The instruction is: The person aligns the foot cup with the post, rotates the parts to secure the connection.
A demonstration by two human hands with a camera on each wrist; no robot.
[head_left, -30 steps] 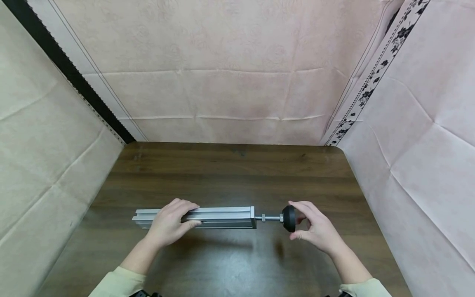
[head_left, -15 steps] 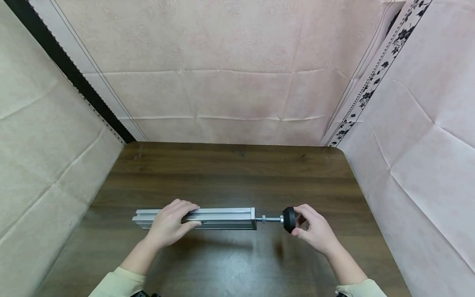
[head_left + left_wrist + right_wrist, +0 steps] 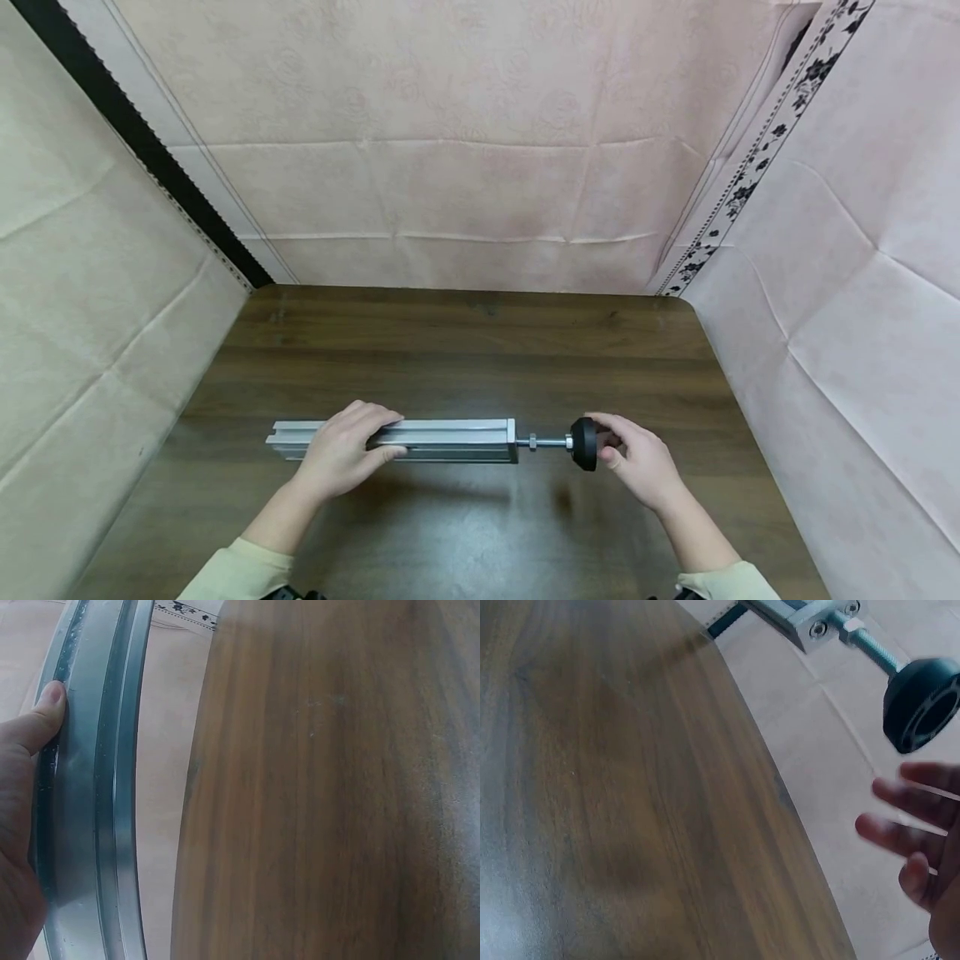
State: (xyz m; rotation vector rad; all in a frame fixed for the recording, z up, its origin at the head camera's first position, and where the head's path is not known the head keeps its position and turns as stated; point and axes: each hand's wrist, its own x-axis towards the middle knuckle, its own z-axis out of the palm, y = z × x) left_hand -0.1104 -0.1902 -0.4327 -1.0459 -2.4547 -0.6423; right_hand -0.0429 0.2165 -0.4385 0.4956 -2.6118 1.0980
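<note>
My left hand (image 3: 348,447) grips a silver aluminium profile (image 3: 457,440) from above, its thumb along the near side. In the left wrist view the thumb (image 3: 46,712) presses along the profile's groove. From the profile's right end plate a threaded rod (image 3: 551,442) with nuts sticks out, ending in a black round levelling foot (image 3: 583,444). My right hand (image 3: 641,462) is at the foot, one fingertip at its upper edge in the head view, the thumb drawn back. In the right wrist view the foot's hollow underside (image 3: 934,712) faces the loosely spread fingers (image 3: 904,836).
The profile is held above a brown wooden table (image 3: 480,358), its shadow falling on the wood. Pale cloth (image 3: 465,167) hangs behind the table, and more cloth (image 3: 847,333) covers the sides.
My right hand first closed in on the foot with fingers and thumb, then the thumb drew back and the fingers loosened. The left hand and profile have hardly moved.
</note>
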